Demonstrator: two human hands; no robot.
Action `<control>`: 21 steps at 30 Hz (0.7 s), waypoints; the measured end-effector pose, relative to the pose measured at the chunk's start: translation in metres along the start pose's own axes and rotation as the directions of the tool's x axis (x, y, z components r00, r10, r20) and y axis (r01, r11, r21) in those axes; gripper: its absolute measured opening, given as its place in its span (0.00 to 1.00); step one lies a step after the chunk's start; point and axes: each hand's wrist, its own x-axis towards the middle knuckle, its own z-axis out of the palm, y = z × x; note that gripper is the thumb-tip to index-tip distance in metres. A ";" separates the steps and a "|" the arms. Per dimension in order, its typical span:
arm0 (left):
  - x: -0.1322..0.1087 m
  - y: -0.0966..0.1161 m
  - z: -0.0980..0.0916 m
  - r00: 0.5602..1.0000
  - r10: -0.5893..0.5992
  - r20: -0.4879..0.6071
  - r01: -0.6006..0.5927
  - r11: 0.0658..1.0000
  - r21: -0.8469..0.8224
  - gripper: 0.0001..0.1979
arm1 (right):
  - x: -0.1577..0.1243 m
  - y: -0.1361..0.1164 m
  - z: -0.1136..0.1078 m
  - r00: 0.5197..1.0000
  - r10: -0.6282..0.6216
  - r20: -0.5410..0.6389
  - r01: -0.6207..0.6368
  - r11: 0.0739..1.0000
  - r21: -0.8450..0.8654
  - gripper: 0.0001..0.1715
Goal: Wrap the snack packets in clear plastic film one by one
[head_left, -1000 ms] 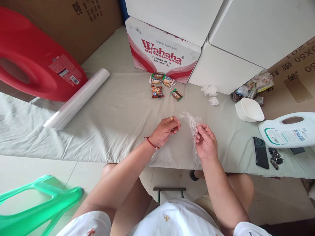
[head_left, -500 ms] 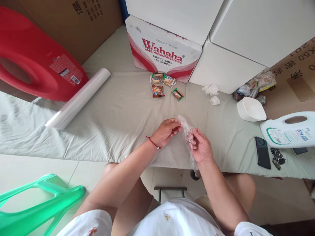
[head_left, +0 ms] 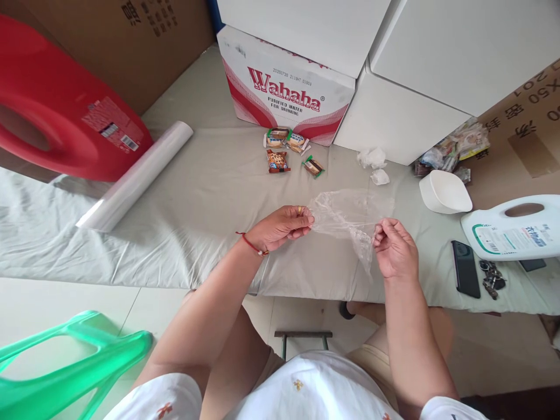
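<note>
A thin clear plastic bag [head_left: 339, 213] is stretched between my two hands above the cloth-covered surface. My left hand [head_left: 289, 226], with a red cord on the wrist, pinches its left end. The fingers of my right hand [head_left: 395, 248] are closed on its right edge. Beyond the bag lie several small wrapped snacks: a brown packet [head_left: 277, 161], a green-ended packet [head_left: 313, 167], and a few more packets [head_left: 280, 137] against the Wahaha box. Two crumpled bits of clear plastic [head_left: 371, 157] rest farther right.
At left, a roll of clear film [head_left: 135, 175] lies by a red jug [head_left: 65, 105]. The white Wahaha carton [head_left: 284, 87] stands behind. Rightward are a white bowl [head_left: 445, 192], detergent bottle [head_left: 516, 230], phone [head_left: 465, 269] and keys [head_left: 493, 279]. A green stool [head_left: 87, 361] stands on the floor.
My right hand has moved right, away from my left, and the bunched plastic bag has spread out between them. My left hand has shifted slightly left.
</note>
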 end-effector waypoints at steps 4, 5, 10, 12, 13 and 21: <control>-0.002 0.005 -0.005 1.000 0.016 0.013 -0.016 1.000 0.019 0.19 | 0.004 -0.006 -0.010 1.000 -0.001 -0.017 0.000 0.999 -0.044 0.24; -0.002 0.006 -0.006 1.000 0.025 -0.003 -0.024 1.000 0.005 0.19 | 0.004 -0.006 -0.011 1.000 0.015 -0.007 -0.016 0.999 -0.047 0.24; 0.001 0.006 -0.002 0.970 0.133 -0.201 -0.171 0.968 -0.182 0.23 | -0.001 -0.006 -0.005 0.998 0.042 0.041 -0.042 0.999 0.004 0.24; 0.005 0.000 0.005 0.961 0.109 -0.255 -0.173 0.954 -0.244 0.27 | -0.004 -0.002 0.002 1.000 -0.001 0.029 -0.001 0.999 0.044 0.24; 0.006 -0.004 0.010 0.965 0.065 -0.255 -0.134 0.955 -0.263 0.28 | -0.006 0.001 0.006 0.999 -0.023 0.025 0.021 0.998 0.060 0.23; 0.016 -0.046 0.047 0.978 -0.169 -0.122 0.150 0.977 -0.153 0.36 | -0.032 0.022 0.039 0.993 -0.081 0.085 0.071 0.991 0.117 0.19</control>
